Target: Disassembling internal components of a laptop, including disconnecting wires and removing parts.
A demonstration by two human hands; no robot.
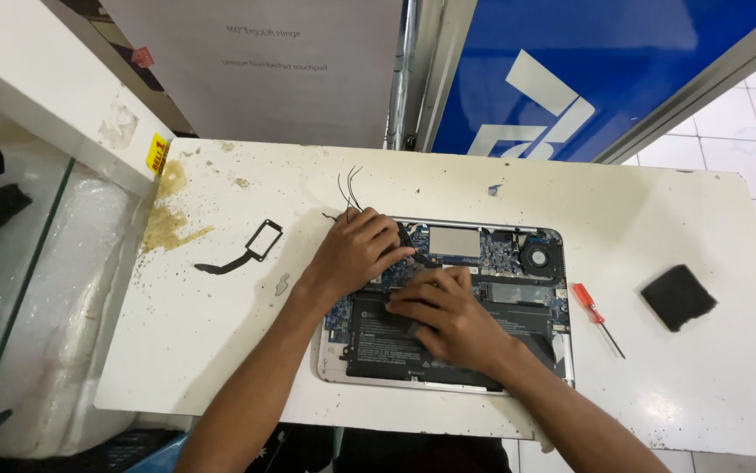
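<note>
Seen from the head camera, an opened laptop (518,263) lies bottom cover off on the white desk (220,333), both hands, left (356,254) and right (448,320), curled over its exposed board, grip unclear, a red screwdriver (595,315) idle alongside, reassembly undone.

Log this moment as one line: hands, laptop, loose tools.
left hand: on opened laptop board | right hand: on battery | red screwdriver: on table, untouched | black pad: far right
</note>
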